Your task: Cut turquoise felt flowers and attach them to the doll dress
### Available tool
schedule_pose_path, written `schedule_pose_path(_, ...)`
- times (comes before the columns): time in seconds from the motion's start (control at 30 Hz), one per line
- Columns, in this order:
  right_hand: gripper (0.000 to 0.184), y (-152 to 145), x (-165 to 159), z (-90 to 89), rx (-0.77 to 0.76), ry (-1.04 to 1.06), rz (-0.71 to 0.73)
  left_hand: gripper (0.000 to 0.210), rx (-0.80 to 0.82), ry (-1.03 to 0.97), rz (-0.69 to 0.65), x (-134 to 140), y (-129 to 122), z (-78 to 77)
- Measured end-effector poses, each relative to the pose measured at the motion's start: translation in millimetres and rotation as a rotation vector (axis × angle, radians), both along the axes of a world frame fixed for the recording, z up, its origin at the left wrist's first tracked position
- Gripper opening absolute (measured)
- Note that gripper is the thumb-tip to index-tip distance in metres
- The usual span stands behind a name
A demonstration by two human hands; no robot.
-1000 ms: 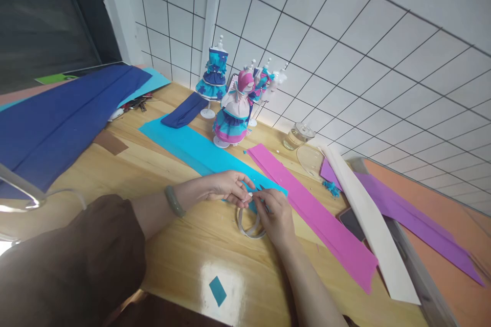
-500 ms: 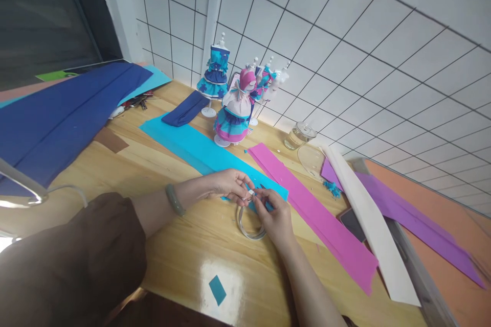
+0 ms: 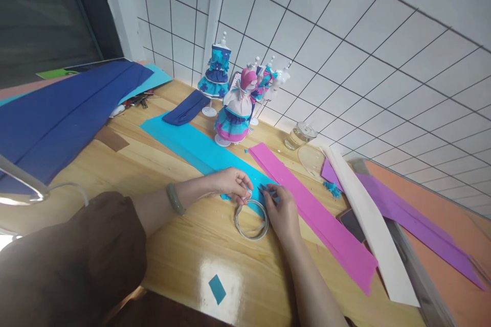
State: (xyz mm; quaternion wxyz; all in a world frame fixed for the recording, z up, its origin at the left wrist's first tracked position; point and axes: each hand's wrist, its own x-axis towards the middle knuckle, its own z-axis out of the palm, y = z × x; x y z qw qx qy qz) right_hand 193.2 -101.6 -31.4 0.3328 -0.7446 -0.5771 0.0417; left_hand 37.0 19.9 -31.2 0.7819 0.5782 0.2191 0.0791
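Note:
My left hand (image 3: 235, 185) is closed in a pinch on a thin roll of tape (image 3: 250, 238), near its loose white end. The ring of the roll hangs below the fingertips, over the wood and the edge of a bright blue cloth strip (image 3: 184, 142). My right hand (image 3: 283, 209) is bent over the right end of that strip, thumb and fingers closing on a small dark pointed tool (image 3: 262, 187) that looks like scissors. Most of the tool is hidden by the fingers.
Doll stands in small dresses (image 3: 233, 112) are at the back, beside folded navy cloth (image 3: 187, 108). A pink strip (image 3: 314, 214), a cream strip (image 3: 379, 237) and a glass cup (image 3: 301, 136) are on the right. A teal scrap (image 3: 217, 289) lies in front.
My right hand has let go of the tape end and moved slightly right to the dark tool. My left hand still holds the tape, whose ring shows more fully.

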Motion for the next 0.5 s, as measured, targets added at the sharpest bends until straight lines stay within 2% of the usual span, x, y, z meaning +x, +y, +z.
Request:
schedule_pose_path(0.1,0.023,-1,5,0.3,-0.041,-0.168,0.023,0.035,-0.007,-0.004,-0.003,-1,0,1.2)
schedule_pose_path(0.27,0.021,-2,6,3.3,-0.140,-0.299,0.013,0.037,-0.016,-0.008,-0.008,-1,0,3.1)
schedule_pose_path(0.5,0.028,-2,5,11.0,-0.214,-0.443,-0.033,0.043,-0.081,-0.003,-0.023,-2,0,6.7)
